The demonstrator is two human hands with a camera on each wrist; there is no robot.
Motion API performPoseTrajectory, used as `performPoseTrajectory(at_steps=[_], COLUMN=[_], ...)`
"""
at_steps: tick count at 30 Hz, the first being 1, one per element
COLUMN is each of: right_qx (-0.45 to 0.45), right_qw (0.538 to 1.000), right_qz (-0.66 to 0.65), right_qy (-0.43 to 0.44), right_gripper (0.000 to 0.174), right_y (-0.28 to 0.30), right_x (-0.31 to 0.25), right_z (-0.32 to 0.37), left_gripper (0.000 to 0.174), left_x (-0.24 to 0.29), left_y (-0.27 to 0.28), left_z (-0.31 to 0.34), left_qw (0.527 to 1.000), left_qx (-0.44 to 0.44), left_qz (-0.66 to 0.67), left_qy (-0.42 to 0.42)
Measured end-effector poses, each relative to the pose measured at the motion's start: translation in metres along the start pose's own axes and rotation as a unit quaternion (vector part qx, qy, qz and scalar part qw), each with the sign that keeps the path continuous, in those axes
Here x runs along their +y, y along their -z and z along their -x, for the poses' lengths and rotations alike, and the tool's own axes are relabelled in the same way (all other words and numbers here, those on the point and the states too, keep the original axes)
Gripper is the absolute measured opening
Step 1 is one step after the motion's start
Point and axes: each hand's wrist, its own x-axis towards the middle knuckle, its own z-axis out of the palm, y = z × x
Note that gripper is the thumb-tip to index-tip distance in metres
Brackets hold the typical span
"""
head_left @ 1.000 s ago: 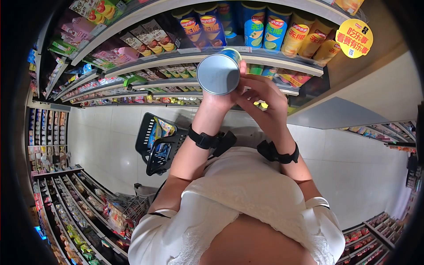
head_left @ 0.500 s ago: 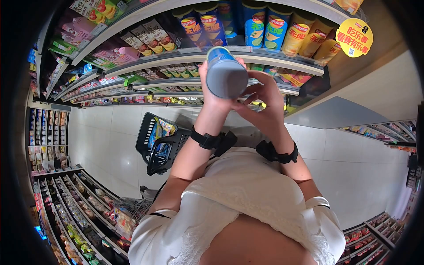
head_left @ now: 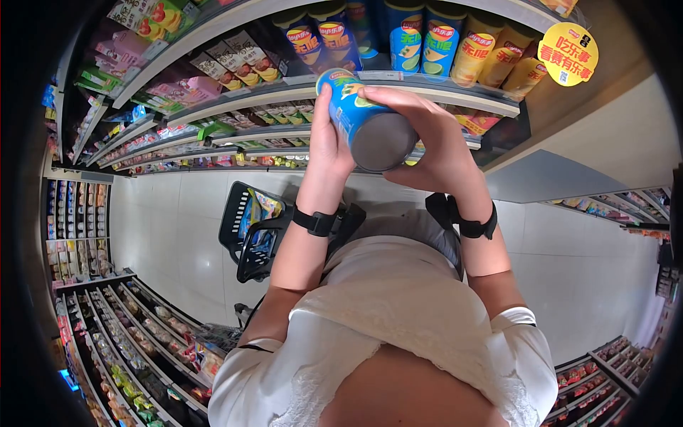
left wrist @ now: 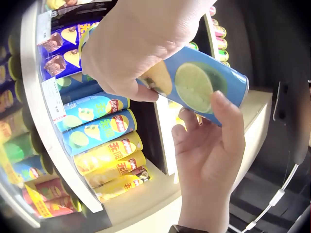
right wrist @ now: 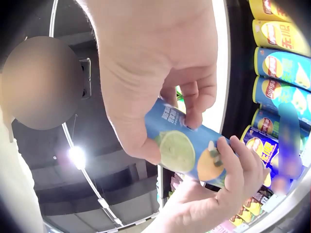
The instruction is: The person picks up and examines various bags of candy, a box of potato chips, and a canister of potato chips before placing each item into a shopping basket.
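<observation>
Both hands hold a blue potato chip can (head_left: 346, 107) with a lime picture on its side. It tilts in front of the chest, grey bottom facing the head camera. My left hand (head_left: 329, 142) grips the can near its far end; in the right wrist view the fingers (right wrist: 233, 160) of that hand wrap over the label. Near the bottom end is my right hand (head_left: 437, 135). In the right wrist view its thumb presses one side of the can (right wrist: 177, 150) while its fingertips reach the opposite side.
A shelf (head_left: 455, 92) ahead carries blue cans (head_left: 441, 46), yellow cans (head_left: 477, 53) and dark blue cans (head_left: 334, 39). Snack boxes (head_left: 235, 60) stand farther left. A dark shopping basket (head_left: 235, 220) with packets is low on the left. A yellow round sign (head_left: 567, 55) hangs at the shelf's right end.
The can has turned so its blue lime side shows, and its bottom has moved right and slightly down. The right hand has come round the can near its bottom end.
</observation>
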Motion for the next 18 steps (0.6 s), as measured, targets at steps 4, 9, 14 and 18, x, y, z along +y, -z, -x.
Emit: performPoseTrajectory(at_steps=[4,9,14,18], right_qx=[-0.011,-0.023,-0.029,-0.031], right_qw=[0.997,0.987,0.995,0.998], right_qz=[-0.077,-0.145,-0.094,-0.06], right_qy=[-0.027,-0.061,-0.024,0.02], right_gripper=[0.09,0.086,0.084,0.086], right_y=[-0.001,-0.017,-0.039,-0.05], right_x=[-0.007,-0.004,0.002,0.004], right_z=[-0.011,-0.021,-0.029,-0.037], left_gripper=[0.057,0.082,0.08,0.074], left_x=[-0.006,-0.009,-0.001,0.005], left_y=[0.005,0.025,0.045,0.053], left_z=[0.004,-0.005,-0.006,0.0], left_qw=[0.989,0.947,0.951,0.937], left_qx=[-0.12,-0.255,-0.181,-0.287], left_qz=[0.072,0.187,0.249,0.2], left_qy=[0.048,0.063,0.032,0.016])
